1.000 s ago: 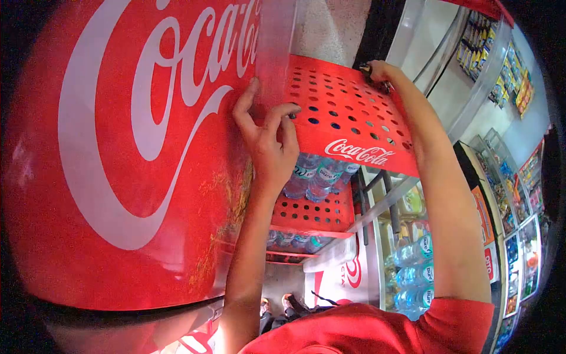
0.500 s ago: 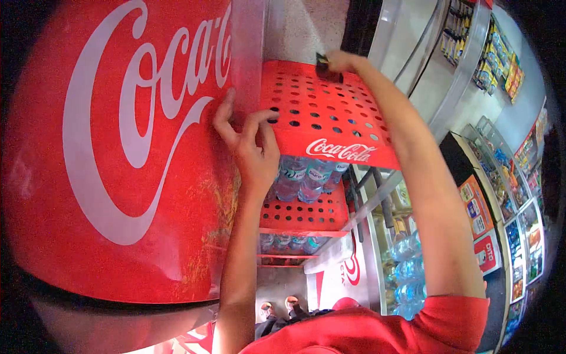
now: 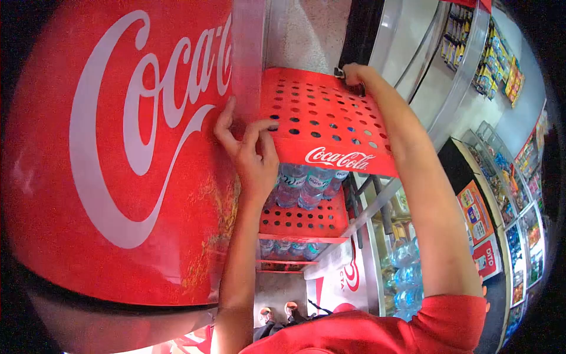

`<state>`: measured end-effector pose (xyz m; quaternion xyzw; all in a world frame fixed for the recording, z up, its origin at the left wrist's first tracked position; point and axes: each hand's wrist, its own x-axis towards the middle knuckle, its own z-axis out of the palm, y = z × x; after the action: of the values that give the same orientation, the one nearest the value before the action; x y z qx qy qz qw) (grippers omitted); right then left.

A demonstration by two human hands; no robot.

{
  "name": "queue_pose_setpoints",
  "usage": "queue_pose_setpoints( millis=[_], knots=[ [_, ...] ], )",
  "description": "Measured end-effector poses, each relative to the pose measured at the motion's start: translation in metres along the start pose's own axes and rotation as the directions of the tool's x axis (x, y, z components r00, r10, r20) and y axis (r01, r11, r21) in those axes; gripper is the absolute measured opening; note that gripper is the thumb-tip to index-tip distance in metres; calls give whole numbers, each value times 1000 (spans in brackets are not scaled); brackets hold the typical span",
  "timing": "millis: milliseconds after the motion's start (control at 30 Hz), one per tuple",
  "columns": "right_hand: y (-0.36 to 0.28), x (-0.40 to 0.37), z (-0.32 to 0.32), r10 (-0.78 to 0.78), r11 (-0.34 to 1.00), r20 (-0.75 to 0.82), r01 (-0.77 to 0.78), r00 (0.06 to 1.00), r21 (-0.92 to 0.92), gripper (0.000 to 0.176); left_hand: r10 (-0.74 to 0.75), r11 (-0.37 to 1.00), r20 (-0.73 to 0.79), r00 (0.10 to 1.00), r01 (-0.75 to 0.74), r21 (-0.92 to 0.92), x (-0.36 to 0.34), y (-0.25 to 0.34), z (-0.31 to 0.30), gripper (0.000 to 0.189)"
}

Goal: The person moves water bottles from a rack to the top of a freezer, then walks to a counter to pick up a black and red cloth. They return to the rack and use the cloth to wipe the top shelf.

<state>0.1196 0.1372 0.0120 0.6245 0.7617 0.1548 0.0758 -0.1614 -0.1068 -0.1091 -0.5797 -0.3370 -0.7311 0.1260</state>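
Observation:
At the back right of a red perforated shelf [image 3: 330, 109] with a Coca-Cola front, my right hand [image 3: 358, 75] is closed round a small dark object [image 3: 356, 89]. Its kind is hard to tell, as the fingers cover much of it. My left hand [image 3: 250, 141] is at the shelf's front left corner, holding nothing. Its fingers are bent but apart, with one fingertip by the shelf edge and another by the red Coca-Cola panel [image 3: 141, 177]. Water bottles [image 3: 309, 186] stand beneath the shelf.
A lower red perforated shelf [image 3: 303, 219] has more bottles [image 3: 286, 249] under it. Metal rails [image 3: 377, 206] run along the right side. Further right are large blue bottles [image 3: 407, 277], a counter with posters [image 3: 474, 215] and hanging snack packets [image 3: 489, 71].
My right hand has moved right and slightly back toward the shelf's rear corner, carrying the dark object. My left hand has stayed nearly where it was. The view has shifted a little.

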Motion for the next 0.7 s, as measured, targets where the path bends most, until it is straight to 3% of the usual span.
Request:
queue_pose_setpoints(
  millis=[33, 100, 167, 300, 367, 400, 467, 500, 700],
  knots=[
    [-1, 7, 3, 50, 997, 50, -53, 997, 48, 28, 19, 999, 10, 1000, -19, 32, 0, -2, -1, 20],
    [15, 35, 14, 39, 998, -13, -39, 999, 47, 21, 21, 1000, -6, 1000, -21, 21, 0, -2, 1, 20],
    [9, 13, -5, 98, 972, 348, -164, 933, 166, 20, 9, 1000, -12, 1000, -9, 5, -1, -1, 1, 19],
    [11, 3, -4, 80, 959, 296, -155, 952, 237, 18, -11, 1000, 5, 1000, 11, 19, 0, 1, 0, 20],
    [25, 21, 10, 48, 997, 209, -60, 977, 50, 16, -7, 1000, 2, 1000, 7, 20, 1, 1, -3, 20],
    [25, 16, 7, 40, 997, 209, -51, 977, 49, 16, -8, 1000, 18, 1000, 8, 22, 2, 1, -4, 20],
    [25, 9, 2, 213, 977, 193, -210, 958, -32, 11, -3, 1000, 27, 1000, 3, 5, 3, 3, -5, 20],
    [23, 12, -3, 211, 978, 188, -208, 959, -31, 11, 1, 1000, 24, 1000, -1, 7, 3, 4, -4, 20],
    [36, 47, -12, 208, 965, 358, -251, 910, 78, 30, 29, 999, -18, 999, -29, 17, 2, -1, 1, 21]
  ],
)
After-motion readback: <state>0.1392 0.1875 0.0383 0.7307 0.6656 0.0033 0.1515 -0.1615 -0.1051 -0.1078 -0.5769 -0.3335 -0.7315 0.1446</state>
